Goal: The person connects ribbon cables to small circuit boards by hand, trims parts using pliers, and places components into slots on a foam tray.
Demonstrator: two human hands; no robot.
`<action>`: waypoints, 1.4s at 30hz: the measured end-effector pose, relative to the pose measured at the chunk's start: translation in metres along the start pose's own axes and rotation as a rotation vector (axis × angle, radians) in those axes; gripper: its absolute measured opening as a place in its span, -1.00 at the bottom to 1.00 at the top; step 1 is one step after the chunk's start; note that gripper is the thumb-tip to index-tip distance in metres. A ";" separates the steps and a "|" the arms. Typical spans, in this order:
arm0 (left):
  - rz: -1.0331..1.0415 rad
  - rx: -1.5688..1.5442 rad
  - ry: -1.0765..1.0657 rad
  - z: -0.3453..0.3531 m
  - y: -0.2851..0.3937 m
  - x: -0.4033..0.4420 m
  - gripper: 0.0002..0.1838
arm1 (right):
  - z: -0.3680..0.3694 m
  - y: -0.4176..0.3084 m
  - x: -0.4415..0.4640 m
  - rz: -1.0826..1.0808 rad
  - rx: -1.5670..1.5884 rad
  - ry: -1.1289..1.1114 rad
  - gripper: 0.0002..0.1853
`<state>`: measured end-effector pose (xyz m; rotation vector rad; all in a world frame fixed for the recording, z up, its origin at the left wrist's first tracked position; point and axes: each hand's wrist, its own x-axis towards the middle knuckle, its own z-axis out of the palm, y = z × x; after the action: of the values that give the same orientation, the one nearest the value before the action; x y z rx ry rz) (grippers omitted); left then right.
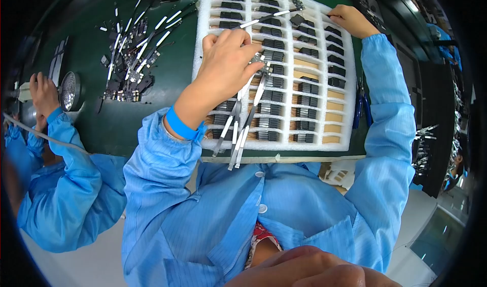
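Observation:
A white foam tray (pixel 347 119) with rows of slots holds many small black blocks in columns. Over its left part, my left hand (pixel 223 58), with a blue wristband, is closed on a bunch of small circuit boards with strip cables (pixel 261 66). Their black-and-white tails hang down past the tray's front edge. Another cable with a small board (pixel 297 4) lies slantwise across the top rows, its lower end close to my left fingers. At the tray's upper right edge, my right hand (pixel 352 20) is pinched at a slot; what its fingertips hold is too small to make out.
A loose pile of boards and cables (pixel 134 69) lies on the green table (pixel 167 79) to the left. Blue-handled pliers (pixel 361 107) lie right of the tray. Far left, a co-worker's hand (pixel 44 94) is beside a round lamp-like object (pixel 70 91).

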<state>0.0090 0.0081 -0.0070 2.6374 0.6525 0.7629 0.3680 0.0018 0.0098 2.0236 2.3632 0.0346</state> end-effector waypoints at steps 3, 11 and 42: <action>0.006 -0.012 0.016 0.001 0.000 0.001 -0.73 | 0.000 -0.004 0.002 0.094 0.030 -0.088 -0.81; 0.067 -0.037 0.046 0.001 -0.002 0.004 -0.77 | 0.009 0.005 -0.003 0.042 0.000 0.052 -0.78; -0.455 -1.412 -0.144 -0.014 0.006 0.008 -0.71 | -0.033 -0.199 -0.043 0.058 1.270 0.265 -0.87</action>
<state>0.0087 0.0090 0.0105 1.1798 0.3823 0.5389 0.1765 -0.0717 0.0359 2.5380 2.7706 -1.6718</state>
